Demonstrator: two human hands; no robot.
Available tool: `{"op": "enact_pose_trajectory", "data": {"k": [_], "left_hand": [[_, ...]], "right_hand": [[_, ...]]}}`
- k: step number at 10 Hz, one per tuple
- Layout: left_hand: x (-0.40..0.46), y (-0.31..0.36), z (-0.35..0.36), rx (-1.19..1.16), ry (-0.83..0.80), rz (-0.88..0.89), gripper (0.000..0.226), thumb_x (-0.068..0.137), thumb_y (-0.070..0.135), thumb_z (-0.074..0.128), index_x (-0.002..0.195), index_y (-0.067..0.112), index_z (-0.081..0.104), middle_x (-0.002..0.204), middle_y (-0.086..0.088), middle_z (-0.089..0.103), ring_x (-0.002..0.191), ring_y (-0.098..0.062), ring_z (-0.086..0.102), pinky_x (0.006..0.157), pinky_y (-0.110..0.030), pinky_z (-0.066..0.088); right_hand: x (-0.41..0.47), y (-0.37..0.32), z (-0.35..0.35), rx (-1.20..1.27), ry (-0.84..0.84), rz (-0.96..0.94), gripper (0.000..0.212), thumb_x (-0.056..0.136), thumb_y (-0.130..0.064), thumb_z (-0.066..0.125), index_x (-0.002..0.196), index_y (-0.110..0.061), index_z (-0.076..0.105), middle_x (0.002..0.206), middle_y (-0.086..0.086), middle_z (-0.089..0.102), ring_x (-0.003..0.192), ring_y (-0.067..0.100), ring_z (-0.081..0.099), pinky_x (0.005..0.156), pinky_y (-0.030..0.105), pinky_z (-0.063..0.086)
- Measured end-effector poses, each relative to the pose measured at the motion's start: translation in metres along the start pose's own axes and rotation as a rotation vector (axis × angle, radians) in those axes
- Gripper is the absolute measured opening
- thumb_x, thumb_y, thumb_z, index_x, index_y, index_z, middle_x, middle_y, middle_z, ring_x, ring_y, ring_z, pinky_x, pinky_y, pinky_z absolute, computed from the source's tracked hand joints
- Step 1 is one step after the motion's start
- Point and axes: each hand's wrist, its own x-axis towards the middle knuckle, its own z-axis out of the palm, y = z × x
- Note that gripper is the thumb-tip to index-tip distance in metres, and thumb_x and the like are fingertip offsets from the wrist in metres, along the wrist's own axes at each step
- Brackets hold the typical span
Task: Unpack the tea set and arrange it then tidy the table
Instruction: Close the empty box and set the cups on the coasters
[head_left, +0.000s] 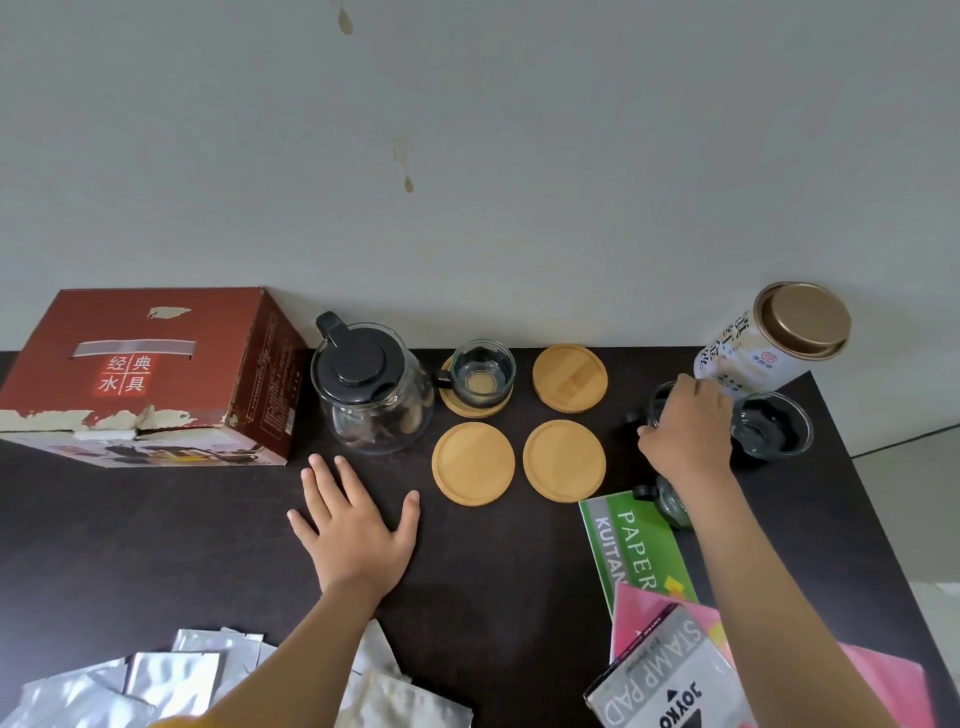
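Right hand (685, 426) first: the fingers curl down over the rim of a glass cup (655, 402) at centre right of the frame, gripping it from above, the cup's dark handle poking out to the left of the knuckles. Just to the right of that hand sits a second glass cup (774, 423), and a third glass cup (670, 501) peeks out below the wrist, touching the top edge of a green paper pad (631, 540).

Over to the left hand (358, 525): fingers spread wide, palm flat on the dark table (156, 545), holding nothing, lower centre of the frame.

Between the two hands, four round wooden coasters in a square. The upper left coaster (457, 402) already carries a glass cup (483, 371), handle pointing left. The upper right coaster (570, 378), lower left coaster (473, 463) and lower right coaster (564, 461) are bare.

Left of them stands the glass teapot (371, 389) with its black lid, just beside the red cardboard box (150, 374) at the left edge. At upper right, a white tea tin (769, 348) with a gold lid stands near the wall.

Along the bottom: silver foil packets (171, 675) in a heap at lower left, pink paper (878, 680) and a stamp pad package (670, 686) at lower right.
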Motion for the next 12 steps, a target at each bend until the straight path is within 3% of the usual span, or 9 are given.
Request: {"op": "enact_pose_trajectory", "data": {"k": [3,4,6,9,12], "left_hand": [[0.0,-0.001,0.0,0.002,0.0,0.001,0.1,0.077,0.074,0.022,0.149,0.004,0.014,0.158,-0.018,0.005,0.145,-0.033,0.001,0.11,-0.062,0.014],[0.0,-0.001,0.0,0.005,-0.003,0.0,0.1,0.078,0.074,0.022,0.149,0.004,0.015,0.158,-0.018,0.006,0.145,-0.033,0.002,0.11,-0.062,0.014],[0.0,0.001,0.0,-0.004,0.007,0.002,0.099,0.078,0.073,0.023,0.148,0.003,0.016,0.157,-0.019,0.008,0.145,-0.034,0.004,0.11,-0.062,0.015],[0.0,0.001,0.001,0.008,0.003,-0.003,0.1,0.077,0.074,0.021,0.149,0.005,0.014,0.158,-0.017,0.005,0.146,-0.032,0.001,0.111,-0.061,0.013],[0.0,0.0,0.001,0.013,0.004,-0.004,0.099,0.077,0.073,0.021,0.149,0.005,0.015,0.158,-0.017,0.005,0.146,-0.032,0.002,0.111,-0.061,0.014]], "right_hand": [[0.007,-0.004,-0.006,-0.118,-0.025,0.006,0.066,0.076,-0.029,0.078,0.124,-0.001,0.043,0.131,0.021,0.046,0.12,0.043,0.044,0.098,0.046,0.038],[0.009,-0.012,-0.011,-0.005,-0.041,0.022,0.068,0.076,-0.027,0.079,0.129,-0.004,0.043,0.135,0.018,0.04,0.123,0.044,0.039,0.093,0.05,0.042],[0.002,-0.049,-0.003,0.228,0.033,-0.146,0.07,0.075,-0.03,0.079,0.133,-0.009,0.046,0.132,0.013,0.042,0.12,0.036,0.036,0.075,0.034,0.037],[0.013,-0.093,0.014,0.228,-0.028,-0.234,0.069,0.076,-0.033,0.079,0.133,-0.013,0.045,0.133,0.007,0.039,0.123,0.03,0.032,0.069,0.031,0.04],[0.01,-0.086,0.026,0.279,0.063,-0.205,0.073,0.079,-0.031,0.074,0.141,-0.013,0.038,0.137,0.008,0.036,0.123,0.03,0.029,0.068,0.03,0.042]]}}
